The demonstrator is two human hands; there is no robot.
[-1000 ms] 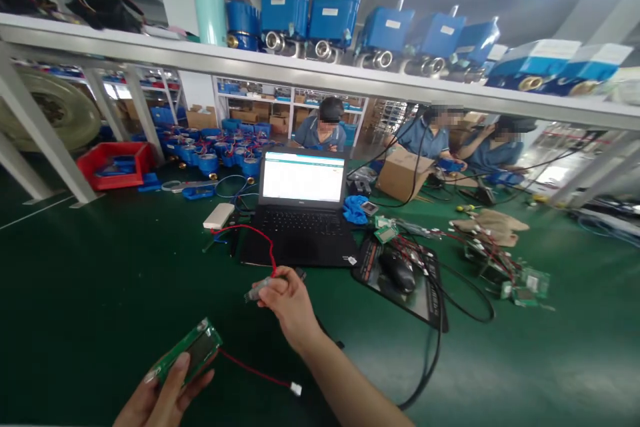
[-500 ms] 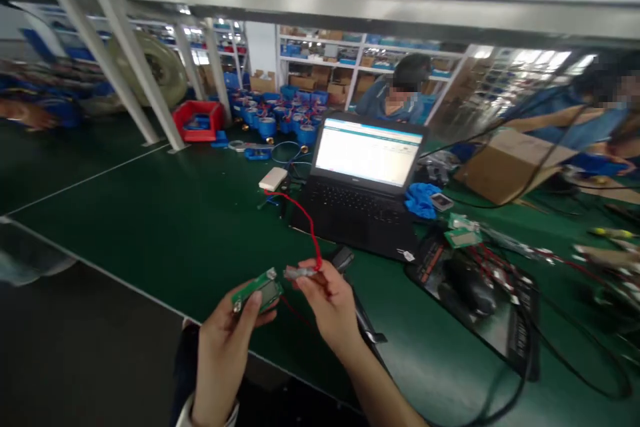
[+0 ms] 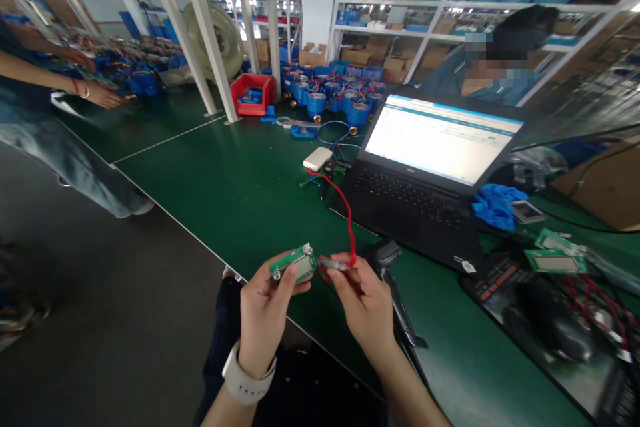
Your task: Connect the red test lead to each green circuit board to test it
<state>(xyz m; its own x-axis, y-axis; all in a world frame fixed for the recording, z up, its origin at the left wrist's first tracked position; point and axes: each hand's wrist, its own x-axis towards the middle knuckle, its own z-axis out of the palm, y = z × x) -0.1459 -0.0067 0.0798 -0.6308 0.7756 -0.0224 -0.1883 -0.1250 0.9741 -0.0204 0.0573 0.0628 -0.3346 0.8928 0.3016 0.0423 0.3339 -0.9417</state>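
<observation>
My left hand (image 3: 267, 303) grips a small green circuit board (image 3: 294, 263) with a grey display, thumb across its face. Just right of the board, my right hand (image 3: 364, 300) pinches a grey, tape-wrapped connector (image 3: 334, 264). The connector's tip is at the board's right edge; whether it touches cannot be made out. A red cable (image 3: 345, 203) runs from the connector up to a white box (image 3: 317, 159) lying on the green table (image 3: 215, 180).
An open laptop (image 3: 415, 193) stands behind my right hand. A black handheld device (image 3: 395, 280) lies beside my right wrist. More circuit boards (image 3: 555, 260) and a mouse (image 3: 555, 320) are at right. A red bin (image 3: 253, 95) and several blue meter bodies (image 3: 317, 104) sit farther back. Another person's hand (image 3: 105, 95) is far left.
The view has swung left, so the table scene sits farther right. The connector has come closer to the board. Both hands keep their hold. A person at the left has come into view.
</observation>
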